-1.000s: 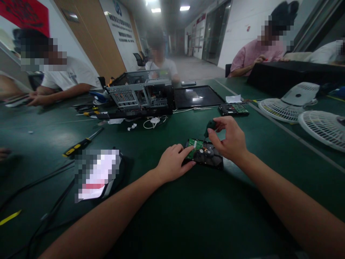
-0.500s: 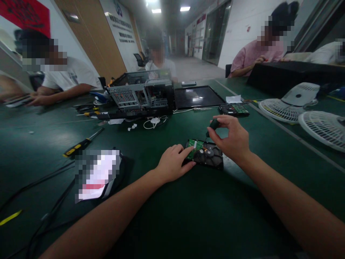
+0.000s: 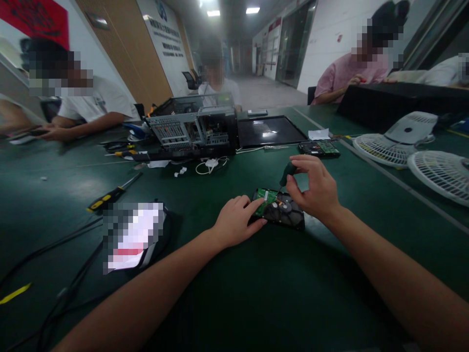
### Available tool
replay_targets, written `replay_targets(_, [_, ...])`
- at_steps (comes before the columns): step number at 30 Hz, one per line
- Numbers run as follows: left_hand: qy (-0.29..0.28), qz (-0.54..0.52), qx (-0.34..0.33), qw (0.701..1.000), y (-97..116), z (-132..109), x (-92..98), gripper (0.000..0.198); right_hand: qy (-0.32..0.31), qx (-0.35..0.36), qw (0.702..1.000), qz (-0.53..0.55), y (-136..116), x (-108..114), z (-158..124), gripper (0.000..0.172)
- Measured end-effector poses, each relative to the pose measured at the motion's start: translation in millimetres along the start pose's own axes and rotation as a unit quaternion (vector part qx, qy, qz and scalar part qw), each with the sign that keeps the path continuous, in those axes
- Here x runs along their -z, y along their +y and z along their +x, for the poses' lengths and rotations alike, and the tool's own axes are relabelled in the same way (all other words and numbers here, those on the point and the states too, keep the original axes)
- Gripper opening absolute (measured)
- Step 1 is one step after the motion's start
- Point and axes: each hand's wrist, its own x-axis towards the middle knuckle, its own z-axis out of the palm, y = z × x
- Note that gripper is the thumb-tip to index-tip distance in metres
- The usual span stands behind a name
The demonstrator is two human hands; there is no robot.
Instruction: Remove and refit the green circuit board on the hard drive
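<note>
A hard drive (image 3: 289,215) lies flat on the green table, its green circuit board and dark metal underside facing up. My left hand (image 3: 238,222) steadies it from the left, with a fingertip on the board and the thumb along the near edge. Between the thumb and fingers of my right hand (image 3: 317,188) is a small screwdriver with a dark green handle (image 3: 287,173). It tilts, and its thin shaft reaches down to the circuit board. The exact spot under the tip is too small to make out.
An opened computer case (image 3: 194,129) stands at the back beside a black panel (image 3: 271,131). Another hard drive (image 3: 319,148) lies farther right, near white fan parts (image 3: 384,146). On the left are a yellow-black screwdriver (image 3: 110,196), a blurred-out bright item (image 3: 135,239) and black cables. Several people sit around the table.
The screwdriver's handle and my right thumb have shifted slightly, with the tip still at the circuit board. My left hand and the hard drive stay in place.
</note>
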Motion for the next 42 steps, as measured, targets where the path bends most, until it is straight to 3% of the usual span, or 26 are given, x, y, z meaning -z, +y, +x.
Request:
replay_targets(9, [-0.002,-0.003,0.001,1.000,0.3,0.4,1.3,0.059,0.016,-0.033,0.998,-0.046,0.0,1.1,-0.6,0.041])
replay_targets(16, [-0.003,0.004,0.001,1.000,0.5,0.7,1.0,0.058,-0.010,-0.018,1.000,-0.004,-3.1,1.5,-1.4,0.041])
replay_targets(31, [0.002,0.001,-0.002,1.000,-0.7,0.1,-0.8,0.059,-0.006,-0.015,1.000,-0.025,-3.3,-0.4,-1.4,0.041])
replay_targets(37, [0.004,-0.002,-0.002,1.000,-0.8,0.3,-1.4,0.059,0.020,-0.039,0.998,-0.054,-2.3,0.3,0.3,0.037])
replay_targets(42, [0.002,-0.002,-0.002,1.000,-0.5,0.1,-0.9,0.059,0.032,-0.020,0.998,-0.045,-0.9,0.4,0.1,0.039])
